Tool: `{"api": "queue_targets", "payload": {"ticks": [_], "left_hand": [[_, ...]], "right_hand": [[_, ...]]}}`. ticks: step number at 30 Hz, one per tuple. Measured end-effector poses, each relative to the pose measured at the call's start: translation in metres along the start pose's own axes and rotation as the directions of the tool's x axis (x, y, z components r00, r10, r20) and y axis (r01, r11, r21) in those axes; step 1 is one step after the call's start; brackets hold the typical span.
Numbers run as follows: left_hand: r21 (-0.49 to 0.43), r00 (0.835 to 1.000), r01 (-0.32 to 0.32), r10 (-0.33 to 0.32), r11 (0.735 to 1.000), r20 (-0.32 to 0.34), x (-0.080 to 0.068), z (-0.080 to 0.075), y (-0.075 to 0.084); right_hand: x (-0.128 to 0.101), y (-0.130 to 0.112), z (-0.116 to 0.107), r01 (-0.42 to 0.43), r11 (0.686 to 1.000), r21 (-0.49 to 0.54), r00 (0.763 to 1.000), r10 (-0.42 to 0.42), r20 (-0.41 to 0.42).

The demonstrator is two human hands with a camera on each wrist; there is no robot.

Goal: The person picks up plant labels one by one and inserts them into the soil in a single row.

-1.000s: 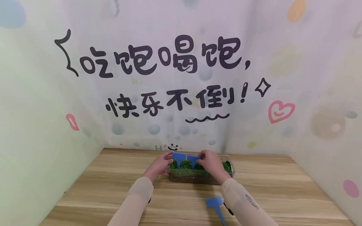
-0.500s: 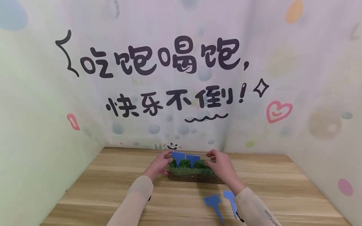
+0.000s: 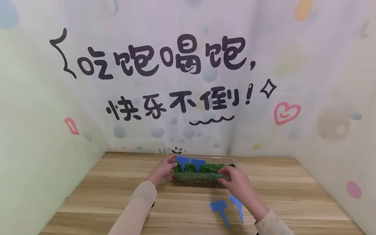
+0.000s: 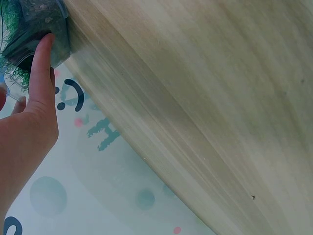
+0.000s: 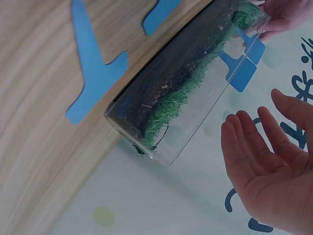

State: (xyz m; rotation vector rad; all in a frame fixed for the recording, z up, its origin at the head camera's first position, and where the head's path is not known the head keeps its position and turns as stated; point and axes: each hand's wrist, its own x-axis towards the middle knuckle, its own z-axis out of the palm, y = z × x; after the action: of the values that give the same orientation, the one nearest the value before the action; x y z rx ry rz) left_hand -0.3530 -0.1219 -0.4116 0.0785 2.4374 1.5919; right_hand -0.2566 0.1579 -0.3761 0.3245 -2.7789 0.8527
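We find a clear plastic planter box (image 3: 202, 178) of soil and green grass standing on the wooden surface (image 3: 117, 195), near its far edge against the printed backdrop (image 3: 164, 65). Two blue plant labels (image 3: 190, 162) stand upright in the grass at the box's left end. Two spare blue labels (image 3: 227, 209) lie flat on the surface just in front of the box, close together but apart from it.

The left hand (image 3: 162, 169) is at the box's left end; the left wrist view shows one straight finger (image 4: 41, 63) pressed against the clear wall, the rest of that hand out of frame. It steadies the box and grips nothing that we can see.

The right hand (image 3: 236, 182) hovers over the near right corner of the box. The right wrist view shows its fingers (image 5: 254, 142) spread and relaxed, palm bare, holding nothing.

In our judgement the step in hand is the staking of labels into the grass: two are placed, two are outstanding, and the right hand stands between box and spares. The next move calls for the right hand to come down to the nearer spare label, pinch it by its broad head, and lift it with the pointed stem downward, while the left hand braces the box against tipping when the stem is pushed into the soil
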Motion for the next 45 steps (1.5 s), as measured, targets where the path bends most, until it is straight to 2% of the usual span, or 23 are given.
{"api": "queue_targets", "payload": {"ticks": [7, 13, 19, 37, 45], "left_hand": [[0.004, 1.0, -0.001, 0.001, 1.0, 0.004, 0.0, 0.0, -0.002], [0.009, 1.0, -0.001, 0.001, 1.0, -0.001, -0.001, 0.0, 0.0], [0.01, 1.0, -0.001, 0.001, 1.0, -0.002, -0.002, 0.001, 0.001], [0.005, 1.0, -0.011, 0.011, 1.0, -0.001, 0.0, 0.002, -0.002], [0.019, 1.0, -0.022, 0.023, 1.0, -0.011, -0.001, 0.001, -0.001]], "right_hand": [[-0.011, 0.003, 0.004, -0.035, 0.999, -0.006, 0.997, 0.035, 0.067], [-0.018, 0.006, 0.007, 0.018, 0.999, -0.041, 0.996, -0.015, 0.083], [-0.023, 0.009, 0.008, 0.008, 0.996, -0.084, 0.994, 0.001, 0.106], [-0.029, 0.017, 0.011, -0.028, 0.999, -0.043, 0.983, 0.036, 0.18], [-0.029, 0.023, 0.016, 0.011, 0.999, -0.039, 0.981, -0.003, 0.196]]}}
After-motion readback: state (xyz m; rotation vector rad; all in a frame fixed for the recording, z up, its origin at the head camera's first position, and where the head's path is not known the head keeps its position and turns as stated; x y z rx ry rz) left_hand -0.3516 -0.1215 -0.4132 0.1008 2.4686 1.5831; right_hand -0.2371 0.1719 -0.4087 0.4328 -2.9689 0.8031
